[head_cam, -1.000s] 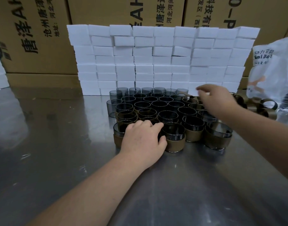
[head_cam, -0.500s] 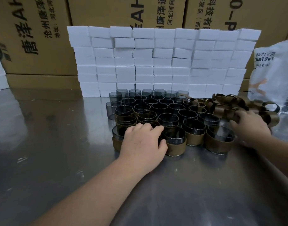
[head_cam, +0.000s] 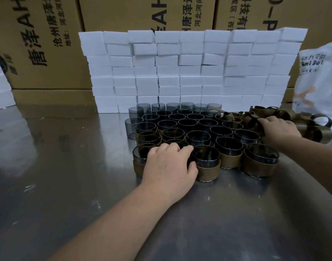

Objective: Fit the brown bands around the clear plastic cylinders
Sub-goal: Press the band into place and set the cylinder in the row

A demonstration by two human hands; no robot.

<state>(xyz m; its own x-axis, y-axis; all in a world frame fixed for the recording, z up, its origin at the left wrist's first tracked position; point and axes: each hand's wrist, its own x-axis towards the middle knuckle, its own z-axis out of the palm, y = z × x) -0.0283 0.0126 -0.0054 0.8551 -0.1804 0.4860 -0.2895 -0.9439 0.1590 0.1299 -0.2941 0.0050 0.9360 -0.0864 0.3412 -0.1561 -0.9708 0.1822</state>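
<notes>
Left hand [head_cam: 169, 164] grip curls over front-row cylinders [head_cam: 140, 155] (one mostly hidden); right hand [head_cam: 280, 127] grip, buried among brown bands [head_cam: 312, 134], unreadable.

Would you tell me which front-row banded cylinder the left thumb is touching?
The cylinder directly right of the left hand: the thumb lies against its brown band, while the two banded ones farther right stand untouched.

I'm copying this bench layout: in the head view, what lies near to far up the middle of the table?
Bare steel tabletop → brown-banded cylinders → unbanded clear cylinders → stacked white foam blocks → cardboard boxes.
</notes>
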